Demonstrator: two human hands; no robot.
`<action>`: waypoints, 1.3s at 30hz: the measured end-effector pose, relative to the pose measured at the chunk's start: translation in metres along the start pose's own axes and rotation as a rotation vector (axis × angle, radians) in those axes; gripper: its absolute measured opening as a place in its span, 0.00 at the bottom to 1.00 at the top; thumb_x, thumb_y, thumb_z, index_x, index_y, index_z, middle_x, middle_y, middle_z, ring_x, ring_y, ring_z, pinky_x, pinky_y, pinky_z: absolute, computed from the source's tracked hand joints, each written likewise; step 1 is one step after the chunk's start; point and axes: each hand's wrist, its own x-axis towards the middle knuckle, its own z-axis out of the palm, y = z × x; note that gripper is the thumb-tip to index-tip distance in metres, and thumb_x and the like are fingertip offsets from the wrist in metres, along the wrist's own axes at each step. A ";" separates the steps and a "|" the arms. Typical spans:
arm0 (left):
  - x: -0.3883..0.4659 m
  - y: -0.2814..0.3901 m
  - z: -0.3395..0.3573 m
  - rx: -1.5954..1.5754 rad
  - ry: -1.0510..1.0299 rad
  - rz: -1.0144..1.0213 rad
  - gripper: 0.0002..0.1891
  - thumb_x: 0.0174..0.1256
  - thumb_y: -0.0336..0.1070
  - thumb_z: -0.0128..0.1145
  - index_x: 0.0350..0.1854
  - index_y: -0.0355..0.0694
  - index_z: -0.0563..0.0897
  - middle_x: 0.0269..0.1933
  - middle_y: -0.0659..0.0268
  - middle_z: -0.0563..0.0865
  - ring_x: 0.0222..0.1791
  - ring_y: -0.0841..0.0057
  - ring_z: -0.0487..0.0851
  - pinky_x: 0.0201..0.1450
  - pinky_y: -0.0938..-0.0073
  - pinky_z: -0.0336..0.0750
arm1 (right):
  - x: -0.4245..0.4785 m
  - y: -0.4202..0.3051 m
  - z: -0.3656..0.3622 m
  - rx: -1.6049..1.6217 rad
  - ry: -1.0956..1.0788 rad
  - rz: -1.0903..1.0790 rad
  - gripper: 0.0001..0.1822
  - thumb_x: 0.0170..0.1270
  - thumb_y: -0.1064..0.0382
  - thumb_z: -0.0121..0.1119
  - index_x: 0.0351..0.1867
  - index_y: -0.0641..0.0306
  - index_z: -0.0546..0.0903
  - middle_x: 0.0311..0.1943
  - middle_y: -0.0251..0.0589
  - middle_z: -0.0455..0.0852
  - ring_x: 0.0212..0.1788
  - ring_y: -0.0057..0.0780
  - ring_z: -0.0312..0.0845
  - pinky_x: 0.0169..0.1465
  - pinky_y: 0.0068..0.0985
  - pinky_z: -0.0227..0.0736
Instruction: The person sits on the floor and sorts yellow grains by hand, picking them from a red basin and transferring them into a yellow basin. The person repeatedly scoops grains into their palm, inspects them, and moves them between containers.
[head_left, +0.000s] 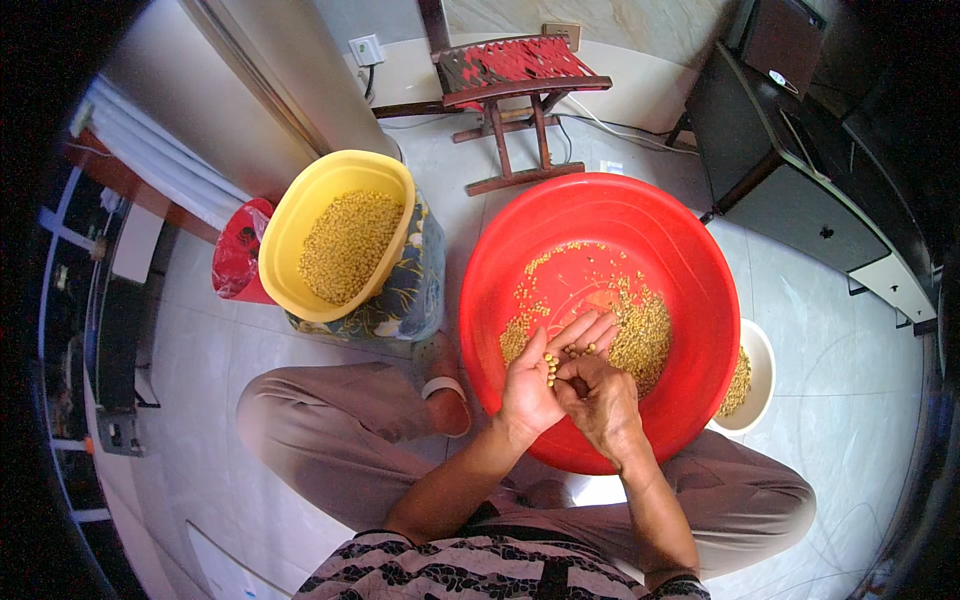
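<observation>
My left hand (529, 390) is palm up over the near part of a large red plastic basin (697, 247), with several yellow and brown soybeans (551, 369) on its palm and fingers. Over that palm, the fingertips of my right hand (604, 401) are bent together among the beans; whether they pinch one is hidden. Inside the basin, a larger heap of soybeans (641, 337) lies to the right, a smaller one to the left, and scattered beans and bits lie at the far side.
At left, a yellow tub (289, 217) of soybeans rests on a flower-patterned stool (420, 277), beside a red bin (240, 255). A white bowl (761, 375) of beans stands against the basin's right. Beyond are a folding stool (517, 90) and a dark cabinet (795, 202).
</observation>
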 end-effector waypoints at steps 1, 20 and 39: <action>0.000 0.000 -0.001 0.008 -0.005 0.002 0.39 0.80 0.60 0.30 0.78 0.31 0.58 0.80 0.46 0.56 0.83 0.54 0.49 0.84 0.56 0.40 | -0.001 0.002 0.001 0.015 0.000 0.000 0.06 0.57 0.75 0.66 0.36 0.67 0.85 0.28 0.43 0.86 0.25 0.23 0.81 0.31 0.25 0.75; 0.002 -0.002 -0.003 0.000 -0.017 0.003 0.39 0.80 0.60 0.30 0.78 0.30 0.58 0.80 0.44 0.55 0.83 0.54 0.49 0.84 0.56 0.40 | 0.000 0.010 0.004 -0.011 -0.009 -0.122 0.11 0.57 0.77 0.66 0.42 0.68 0.86 0.36 0.42 0.89 0.29 0.30 0.83 0.35 0.25 0.77; 0.000 -0.004 0.000 -0.043 -0.023 -0.058 0.40 0.79 0.62 0.34 0.78 0.31 0.58 0.81 0.47 0.54 0.83 0.58 0.48 0.84 0.57 0.41 | 0.005 0.001 -0.001 0.080 0.006 0.132 0.05 0.62 0.74 0.68 0.39 0.69 0.85 0.33 0.31 0.88 0.37 0.21 0.82 0.43 0.21 0.77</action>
